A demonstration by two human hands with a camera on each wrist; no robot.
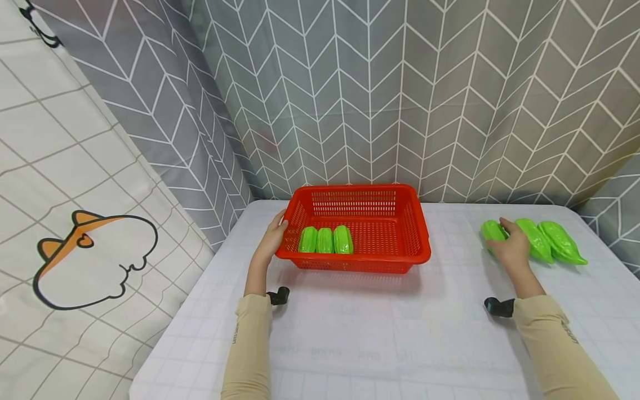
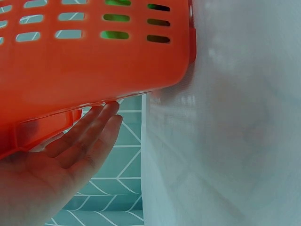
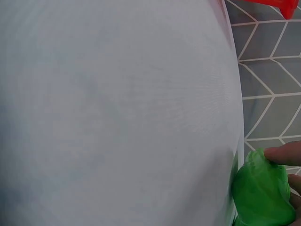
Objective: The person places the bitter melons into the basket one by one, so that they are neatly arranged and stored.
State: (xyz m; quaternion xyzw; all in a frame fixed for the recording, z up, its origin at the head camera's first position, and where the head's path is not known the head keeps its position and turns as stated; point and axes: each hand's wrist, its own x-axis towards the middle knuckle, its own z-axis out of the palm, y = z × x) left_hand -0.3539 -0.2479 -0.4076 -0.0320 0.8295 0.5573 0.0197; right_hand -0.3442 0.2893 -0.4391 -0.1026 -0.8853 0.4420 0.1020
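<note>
A red plastic basket (image 1: 417, 239) stands on the table, with three glossy lime-green packets (image 1: 325, 240) side by side in its left part. At the basket's left end is my left hand (image 1: 270, 236), its thumb by the rim. In the left wrist view its fingers (image 2: 89, 146) lie nearly straight along the outer wall. Over to the right, my right hand (image 1: 512, 244) grips another green packet (image 1: 492, 230). The right wrist view has this packet (image 3: 263, 193) between thumb and fingers, close by the tabletop.
Two more green packets, one nearer (image 1: 534, 239) and one farther right (image 1: 561, 241), lie beside my right hand. A patterned grey curtain (image 1: 360, 100) hangs along the table's back edge. White tabletop (image 1: 370, 333) extends in front of the basket.
</note>
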